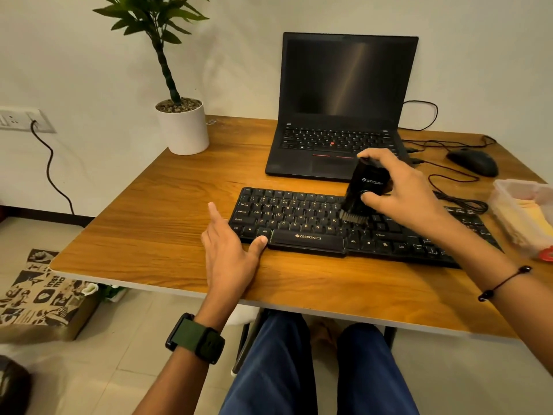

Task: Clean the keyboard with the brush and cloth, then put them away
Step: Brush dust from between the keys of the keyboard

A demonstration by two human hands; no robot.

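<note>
We had a pale wall (89, 55) behind everything, with a switch plate (21, 119) low on the left and a dark cord (51, 163) trailing from it down to the tiled floor (125, 339). A patterned cushion (42, 292) sat on that floor, left of the desk. The wooden desk (155, 205) filled the middle, grain running across, its pale edge facing us. On its far side stood an open laptop (344, 94), screen dark, and to its left a leafy plant in a white pot (184, 130). A black mouse (472, 161) lay far right among looping cables. The black keyboard (299, 217) lay in front of the laptop, slightly angled. At the right edge we saw a clear plastic container (520, 211) with a yellow cloth (535, 217) inside. Our right hand (401, 193) had its grip wrapped around the black brush (363, 190), bristles down on the keys near the middle. Our left hand (230, 250) lay flat on the desk, fingers straight, thumb touching the keyboard's front left corner, holding nothing. A green-strapped watch (196, 338) rode that wrist, a dark beaded cord (505, 283) the other.
</note>
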